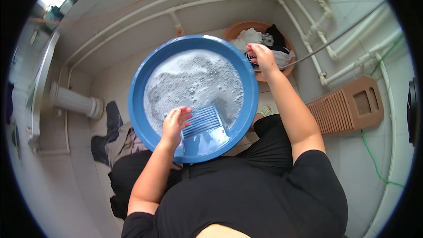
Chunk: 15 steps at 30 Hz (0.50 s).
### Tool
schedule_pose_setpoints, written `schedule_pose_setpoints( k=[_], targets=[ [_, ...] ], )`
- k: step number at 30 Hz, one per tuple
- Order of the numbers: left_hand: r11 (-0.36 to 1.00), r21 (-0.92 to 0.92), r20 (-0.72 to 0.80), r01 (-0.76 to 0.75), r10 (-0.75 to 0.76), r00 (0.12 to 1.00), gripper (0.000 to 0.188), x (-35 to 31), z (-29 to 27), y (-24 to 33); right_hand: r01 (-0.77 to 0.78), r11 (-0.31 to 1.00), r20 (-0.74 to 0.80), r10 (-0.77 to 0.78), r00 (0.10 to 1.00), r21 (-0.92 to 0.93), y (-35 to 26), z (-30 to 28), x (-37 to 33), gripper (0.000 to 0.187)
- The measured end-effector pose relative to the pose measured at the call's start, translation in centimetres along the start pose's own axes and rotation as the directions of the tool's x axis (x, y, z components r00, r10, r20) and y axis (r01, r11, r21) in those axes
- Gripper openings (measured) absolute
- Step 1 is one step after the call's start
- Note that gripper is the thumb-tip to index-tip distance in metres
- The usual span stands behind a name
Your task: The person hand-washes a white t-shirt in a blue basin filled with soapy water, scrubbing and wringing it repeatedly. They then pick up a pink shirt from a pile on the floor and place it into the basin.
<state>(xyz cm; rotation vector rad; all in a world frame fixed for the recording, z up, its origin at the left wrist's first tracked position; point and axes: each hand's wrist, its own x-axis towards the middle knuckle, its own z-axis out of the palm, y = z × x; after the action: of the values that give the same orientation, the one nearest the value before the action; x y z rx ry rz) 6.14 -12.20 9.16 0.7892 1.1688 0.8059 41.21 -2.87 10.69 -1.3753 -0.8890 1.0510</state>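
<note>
A large blue tub in front of me holds water covered with grey-white suds. A ridged blue washboard slopes into the water at the near side. My left hand hovers at the washboard's left edge, its fingers apart and nothing in them. Beyond the tub's right rim is my right hand, fingers loosely bent and apart, with nothing visible in it. It is nearest to an orange-brown basin of white, black and striped clothes. A thin grey hose passes behind my right wrist.
A brown plastic washboard leans against the right wall. Dark and greyish clothes lie left of the tub. White pipes line the walls, and a thick white pipe juts out at left. A green cord hangs at right.
</note>
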Motion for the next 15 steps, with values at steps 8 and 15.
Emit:
schedule_pose_setpoints(
  k=[8,15],
  targets=[
    [0.897,-0.084,-0.287,-0.433,0.394,0.873,0.021,-2.7,-8.1,6.5,0.212,0.96,0.412,-0.122,0.903,-0.182,2.2,6.4,-7.0,0.019],
    [0.658,-0.027,-0.658,-0.753,0.555,0.508,0.022,-11.4,-22.3,9.6,0.517,0.813,0.722,-0.187,0.666,-0.267,0.6,15.9,-10.7,0.012]
  ],
)
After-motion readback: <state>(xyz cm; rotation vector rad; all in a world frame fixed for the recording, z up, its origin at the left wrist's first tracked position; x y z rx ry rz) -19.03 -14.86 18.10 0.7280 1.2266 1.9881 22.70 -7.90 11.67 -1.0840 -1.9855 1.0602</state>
